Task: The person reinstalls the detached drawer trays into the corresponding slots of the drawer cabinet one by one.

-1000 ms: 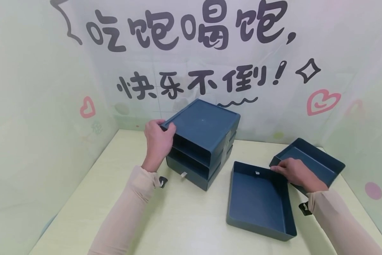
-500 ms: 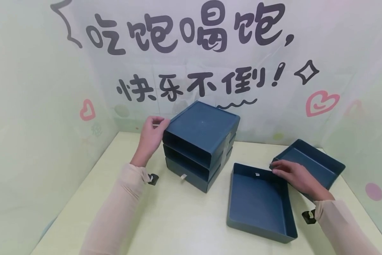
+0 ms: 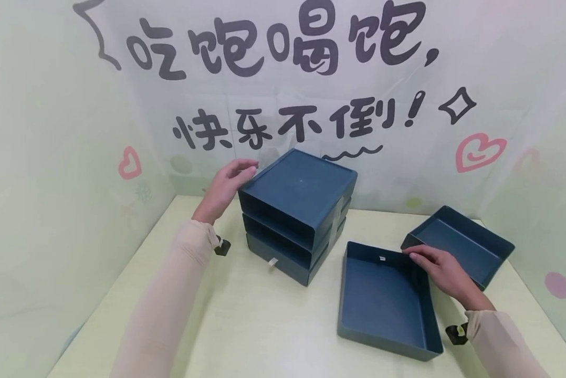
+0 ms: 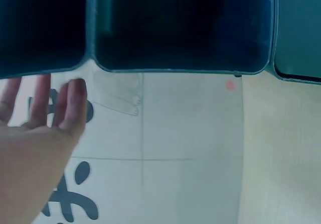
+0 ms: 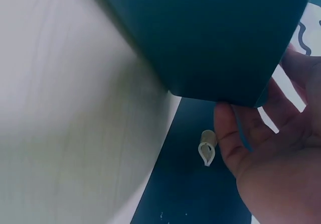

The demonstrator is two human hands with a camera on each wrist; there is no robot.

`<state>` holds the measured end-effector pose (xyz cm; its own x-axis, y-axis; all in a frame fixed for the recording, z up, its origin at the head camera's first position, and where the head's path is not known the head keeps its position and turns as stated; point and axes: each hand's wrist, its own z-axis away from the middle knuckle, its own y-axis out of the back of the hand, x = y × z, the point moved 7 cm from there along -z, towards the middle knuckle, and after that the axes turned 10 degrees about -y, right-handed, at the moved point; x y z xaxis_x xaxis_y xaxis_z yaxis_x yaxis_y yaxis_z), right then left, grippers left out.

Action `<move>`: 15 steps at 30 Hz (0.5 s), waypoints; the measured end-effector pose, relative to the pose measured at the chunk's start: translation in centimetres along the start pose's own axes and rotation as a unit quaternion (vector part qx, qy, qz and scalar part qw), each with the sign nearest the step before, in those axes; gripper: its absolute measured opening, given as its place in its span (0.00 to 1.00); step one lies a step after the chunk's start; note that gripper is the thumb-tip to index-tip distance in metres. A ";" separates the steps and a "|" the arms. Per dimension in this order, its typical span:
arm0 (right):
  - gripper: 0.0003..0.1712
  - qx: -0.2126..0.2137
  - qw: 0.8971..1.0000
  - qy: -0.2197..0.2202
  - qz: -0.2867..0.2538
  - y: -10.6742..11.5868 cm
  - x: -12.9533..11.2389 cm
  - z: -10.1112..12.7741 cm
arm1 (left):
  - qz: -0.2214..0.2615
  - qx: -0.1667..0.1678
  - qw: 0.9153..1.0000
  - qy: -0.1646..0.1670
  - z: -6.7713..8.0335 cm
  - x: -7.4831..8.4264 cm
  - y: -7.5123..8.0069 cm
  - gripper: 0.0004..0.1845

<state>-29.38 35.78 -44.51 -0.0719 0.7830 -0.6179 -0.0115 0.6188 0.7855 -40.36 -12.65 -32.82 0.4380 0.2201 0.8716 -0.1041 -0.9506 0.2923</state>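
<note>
A dark blue drawer cabinet [image 3: 302,184] stands at the back middle of the table, its two upper slots vacant and the bottom drawer, with a beige tab [image 3: 273,261], in place. My left hand [image 3: 238,176] hovers at the cabinet's top left corner with fingers nearly straight; the left wrist view shows the fingers [image 4: 72,101] just below the cabinet [image 4: 180,28]. A loose blue drawer [image 3: 382,299] lies to the right. My right hand [image 3: 425,257] holds its far right corner, thumb [image 5: 225,133] inside the wall near the drawer's tab [image 5: 206,151]. A second loose drawer [image 3: 458,247] sits behind.
The pale table [image 3: 264,325] is boxed in by light green walls on the left and right. A printed backdrop [image 3: 283,94] with black characters and pink hearts closes the back. The second drawer [image 5: 210,33] fills the top of the right wrist view.
My left hand let go of the cabinet's front left edge and moved up and back to its top left corner, fingers straightening. The right hand stayed at the drawer corner.
</note>
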 end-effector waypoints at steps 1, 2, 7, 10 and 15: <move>0.17 0.002 1.000 0.000 -0.002 0.0 0.1 0.0 | 0.006 -0.004 1.000 -0.009 -0.3 0.0 -0.2 0.27; 0.17 0.003 1.000 -0.001 -0.004 0.0 0.2 0.1 | 0.012 -0.008 1.000 -0.018 -0.6 0.0 -0.3 0.27; 0.17 0.001 1.000 -0.012 -0.017 -0.1 0.6 0.2 | 0.065 -0.049 0.997 -0.010 -1.4 -0.5 -1.3 0.27; 0.17 0.001 1.000 -0.018 -0.023 -0.1 0.7 0.2 | 0.124 -0.082 0.988 0.029 -1.6 -1.0 -1.9 0.26; 0.17 0.005 0.999 -0.021 -0.026 -0.3 0.9 0.2 | 0.166 -0.103 0.976 0.091 -1.8 -2.2 -2.3 0.24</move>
<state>-29.24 36.27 -45.33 -0.0303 0.7513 -0.6593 -0.0044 0.6595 0.7517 -42.75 -10.60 -34.72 0.1850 -0.0397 0.9819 -0.3996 -0.9159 0.0383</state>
